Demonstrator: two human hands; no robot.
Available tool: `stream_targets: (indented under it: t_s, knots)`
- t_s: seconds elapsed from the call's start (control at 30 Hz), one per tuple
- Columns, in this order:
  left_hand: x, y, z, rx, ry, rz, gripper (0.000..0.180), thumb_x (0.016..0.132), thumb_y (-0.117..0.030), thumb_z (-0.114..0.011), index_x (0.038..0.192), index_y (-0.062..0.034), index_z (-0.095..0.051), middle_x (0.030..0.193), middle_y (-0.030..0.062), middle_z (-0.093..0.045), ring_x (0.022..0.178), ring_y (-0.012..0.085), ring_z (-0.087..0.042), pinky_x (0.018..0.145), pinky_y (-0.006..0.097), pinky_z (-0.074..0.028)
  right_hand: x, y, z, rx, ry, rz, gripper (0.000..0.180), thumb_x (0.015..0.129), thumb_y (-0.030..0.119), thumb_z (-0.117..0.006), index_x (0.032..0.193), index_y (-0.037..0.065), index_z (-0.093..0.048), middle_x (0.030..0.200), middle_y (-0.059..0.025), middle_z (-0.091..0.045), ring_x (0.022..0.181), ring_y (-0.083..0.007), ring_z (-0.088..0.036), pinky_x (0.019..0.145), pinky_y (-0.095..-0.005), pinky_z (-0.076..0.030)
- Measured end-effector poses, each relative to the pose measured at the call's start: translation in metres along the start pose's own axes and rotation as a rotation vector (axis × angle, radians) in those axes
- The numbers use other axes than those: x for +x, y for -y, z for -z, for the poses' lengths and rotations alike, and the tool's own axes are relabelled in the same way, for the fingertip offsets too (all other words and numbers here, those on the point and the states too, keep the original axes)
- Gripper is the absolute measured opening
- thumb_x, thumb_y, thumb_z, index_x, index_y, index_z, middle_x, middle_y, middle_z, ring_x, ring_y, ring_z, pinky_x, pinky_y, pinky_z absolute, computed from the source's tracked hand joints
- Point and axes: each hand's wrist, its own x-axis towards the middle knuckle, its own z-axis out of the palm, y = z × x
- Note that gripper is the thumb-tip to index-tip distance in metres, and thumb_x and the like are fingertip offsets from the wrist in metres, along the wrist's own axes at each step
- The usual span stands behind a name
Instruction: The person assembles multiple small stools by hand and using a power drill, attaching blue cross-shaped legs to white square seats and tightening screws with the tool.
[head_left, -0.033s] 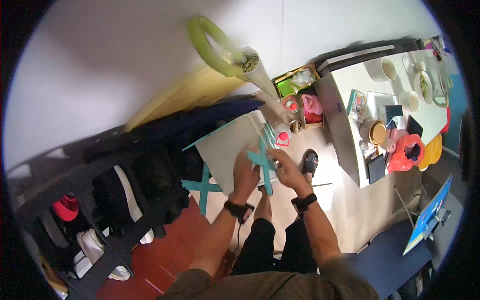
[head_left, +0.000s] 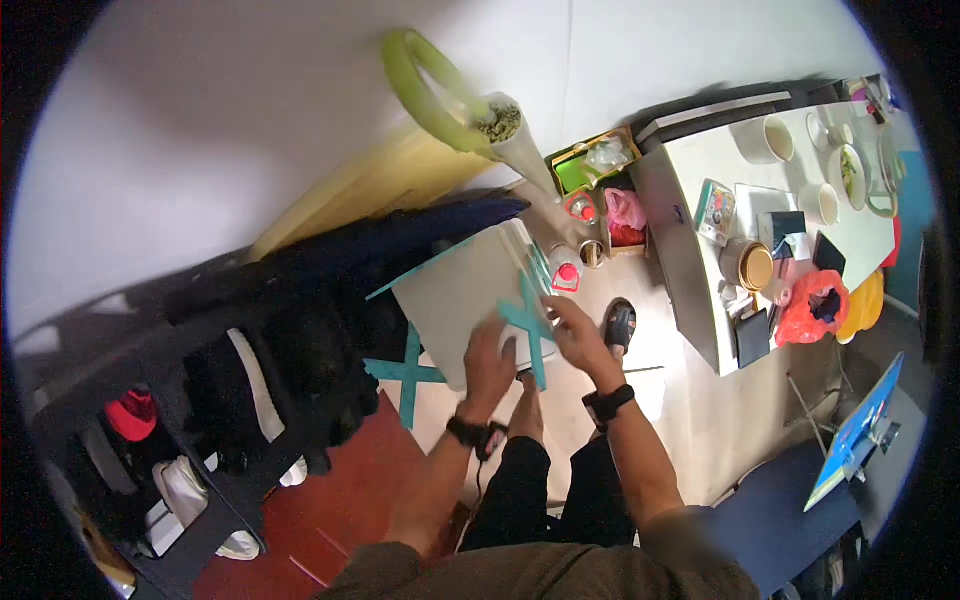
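Teal cross-piece [head_left: 527, 318] sits mid-feed between both hands, over the right side of a pale panel [head_left: 440, 305]; I give clock directions from it. Leftmost, near half past eight, I see a red item [head_left: 131, 415], then a red surface [head_left: 340, 485] around half past seven. A second teal cross [head_left: 407, 376] is just beside the panel, at eight. Next, at seven, comes the left hand [head_left: 488, 362], fingers curled; blur hides whether it pinches anything. It sits slightly lower than an instant ago, when it overlapped the cross-piece's left arm. The piece has barely moved, so I judge that any left-hand support there has lessened. Toward four, the right hand [head_left: 583, 340] bends its fingers at the piece's right edge; I cannot tell whether they pinch it. Beyond are a red-capped bottle [head_left: 566, 276] at half past one and a white table [head_left: 697, 160] toward two.
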Motion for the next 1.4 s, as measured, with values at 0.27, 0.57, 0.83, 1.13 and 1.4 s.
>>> stream_targets:
  t_s: [0.27, 0.57, 0.83, 1.13, 1.4]
  knots:
    - [-0.127, 0.059, 0.015, -0.664, -0.371, 0.822, 0.031, 0.084, -0.007, -0.059, 0.115, -0.0039, -0.056, 0.091, 0.0062, -0.061, 0.08, 0.0212, -0.059, 0.071, 0.031, -0.048, 0.079, -0.016, -0.018, 0.002, 0.032, -0.226, 0.039, 0.087, 0.018, -0.051, 0.123, 0.001, -0.054, 0.099, -0.0164, -0.064, 0.092, -0.0253, -0.061, 0.082, -0.0335, -0.046]
    - [-0.081, 0.075, 0.019, -1.016, -0.326, 1.073, 0.046, 0.085, -0.02, -0.061, 0.126, -0.0094, -0.044, 0.11, 0.0069, -0.059, 0.087, 0.0185, -0.061, 0.056, 0.029, -0.053, 0.103, 0.001, -0.031, -0.225, -0.002, -0.243, 0.031, 0.072, 0.018, -0.061, 0.096, -0.001, -0.064, 0.083, -0.0188, -0.063, 0.08, -0.0298, -0.061, 0.072, -0.0352, -0.047]
    - [-0.098, 0.082, 0.006, -1.011, -0.414, 1.077, 0.039, 0.085, -0.022, -0.06, 0.121, -0.0103, -0.049, 0.112, 0.0063, -0.058, 0.092, 0.0219, -0.062, 0.057, 0.033, -0.055, 0.092, -0.01, -0.045, -0.089, -0.128, -0.139, 0.027, 0.06, 0.009, -0.06, 0.084, -0.005, -0.06, 0.073, -0.022, -0.059, 0.072, -0.0363, -0.058, 0.066, -0.0404, -0.045]
    - [-0.121, 0.095, 0.013, -0.971, -0.365, 1.076, 0.04, 0.083, -0.019, -0.059, 0.122, -0.0116, -0.049, 0.108, 0.0062, -0.058, 0.094, 0.0209, -0.059, 0.06, 0.031, -0.053, 0.046, 0.007, -0.049, 0.053, -0.114, -0.26, 0.031, 0.062, 0.005, -0.056, 0.092, -0.003, -0.057, 0.068, -0.008, -0.054, 0.065, -0.0177, -0.051, 0.062, -0.0309, -0.042]
    - [-0.142, 0.111, 0.006, -0.908, -0.381, 0.992, 0.04, 0.088, -0.023, -0.051, 0.124, -0.0057, -0.048, 0.117, 0.0121, -0.053, 0.104, 0.0252, -0.055, 0.078, 0.036, -0.052, 0.01, -0.012, -0.062, 0.135, -0.166, -0.374, 0.027, 0.065, 0.006, -0.056, 0.091, -0.001, -0.058, 0.072, -0.0042, -0.053, 0.065, -0.0117, -0.047, 0.061, -0.0278, -0.04]
